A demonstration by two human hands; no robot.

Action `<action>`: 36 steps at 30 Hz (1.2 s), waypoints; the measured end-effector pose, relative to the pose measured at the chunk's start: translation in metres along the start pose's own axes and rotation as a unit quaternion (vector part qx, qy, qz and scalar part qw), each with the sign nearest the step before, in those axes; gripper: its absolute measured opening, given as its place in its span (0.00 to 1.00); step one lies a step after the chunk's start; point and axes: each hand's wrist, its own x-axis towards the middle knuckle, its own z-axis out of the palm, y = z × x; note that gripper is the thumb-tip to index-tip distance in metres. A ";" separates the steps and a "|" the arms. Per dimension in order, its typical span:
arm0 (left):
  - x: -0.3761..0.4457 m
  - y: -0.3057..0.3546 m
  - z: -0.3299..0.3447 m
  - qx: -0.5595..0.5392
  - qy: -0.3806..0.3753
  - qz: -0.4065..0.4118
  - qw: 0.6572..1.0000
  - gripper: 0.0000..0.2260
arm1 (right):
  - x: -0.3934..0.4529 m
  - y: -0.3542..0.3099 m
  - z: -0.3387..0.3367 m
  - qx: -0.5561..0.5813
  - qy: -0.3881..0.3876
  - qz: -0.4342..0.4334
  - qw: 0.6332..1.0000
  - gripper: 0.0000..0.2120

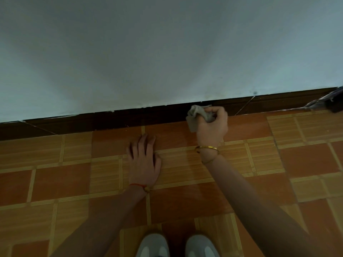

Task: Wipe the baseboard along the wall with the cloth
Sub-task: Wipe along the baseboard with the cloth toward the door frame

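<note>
A dark brown baseboard (130, 117) runs along the foot of the pale wall, rising from left to right across the view. My right hand (212, 125) grips a bunched grey cloth (196, 113), and the cloth touches the baseboard right of centre. A gold bangle circles that wrist. My left hand (143, 158) lies flat on the orange floor tiles with its fingers spread, a short way in front of the baseboard. It holds nothing. A red string is tied round its wrist.
The pale blue-grey wall (167, 52) fills the upper half. Orange and tan patterned tiles (55, 182) cover the floor. A dark object with a bluish part (334, 102) sits against the baseboard at the far right. Two grey shoes (178, 245) show at the bottom edge.
</note>
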 end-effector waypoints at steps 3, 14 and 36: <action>0.000 0.001 0.000 0.001 0.004 0.000 1.000 0.23 | 0.028 0.009 -0.023 -0.011 0.093 0.039 0.995 0.10; 0.000 0.002 0.002 -0.004 0.006 -0.004 1.000 0.23 | 0.019 -0.017 -0.028 0.036 0.056 -0.067 0.996 0.10; 0.000 0.003 -0.001 0.013 0.003 -0.004 1.000 0.22 | 0.018 0.048 -0.001 -0.048 0.022 -0.026 0.998 0.14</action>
